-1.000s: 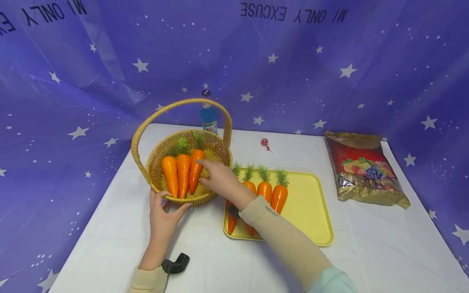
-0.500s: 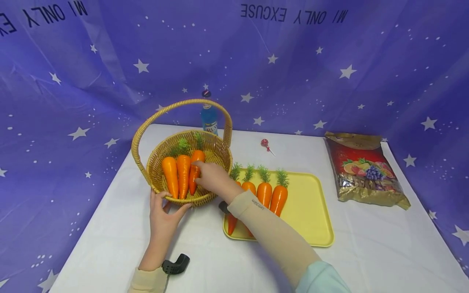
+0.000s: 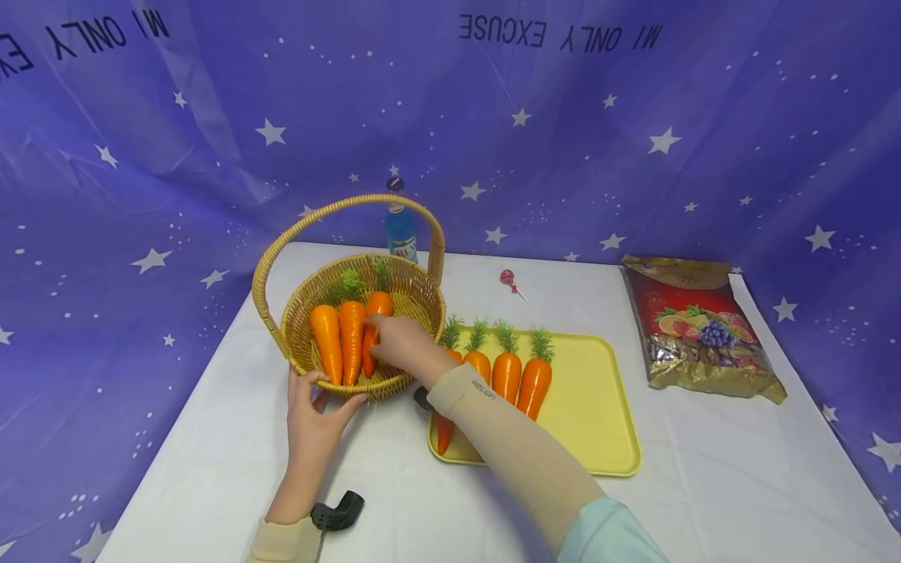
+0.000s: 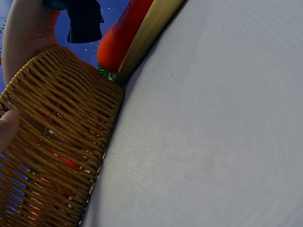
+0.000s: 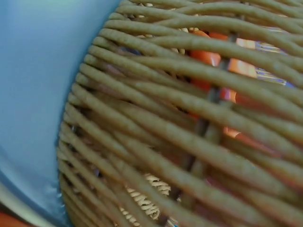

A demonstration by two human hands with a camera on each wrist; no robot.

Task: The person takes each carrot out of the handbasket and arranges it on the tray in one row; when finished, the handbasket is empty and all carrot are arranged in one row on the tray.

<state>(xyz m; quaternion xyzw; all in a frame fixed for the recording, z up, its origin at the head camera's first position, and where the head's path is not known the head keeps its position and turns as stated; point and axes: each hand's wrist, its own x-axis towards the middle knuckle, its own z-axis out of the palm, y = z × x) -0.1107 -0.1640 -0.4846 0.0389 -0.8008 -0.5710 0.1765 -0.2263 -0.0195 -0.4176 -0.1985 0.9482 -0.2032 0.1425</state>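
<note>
In the head view, a wicker basket with a tall arched handle holds three carrots with green tops. My left hand grips its front rim, the thumb against the outer weave in the left wrist view. Reaching over the right side, my right hand has its fingers and thumb around the rightmost carrot. The middle carrot and left carrot lie alongside. Basket weave fills much of the right wrist view, hiding the right fingertips there.
A yellow tray right of the basket bears several more carrots, partly under my right forearm. Behind the basket stands a blue bottle. A red lollipop and a red-and-gold packet lie farther back and right on the white cloth.
My right hand has moved left, from the rightmost carrot's right side to around it. Left hand, basket and carrots keep their places; the view has shifted slightly.
</note>
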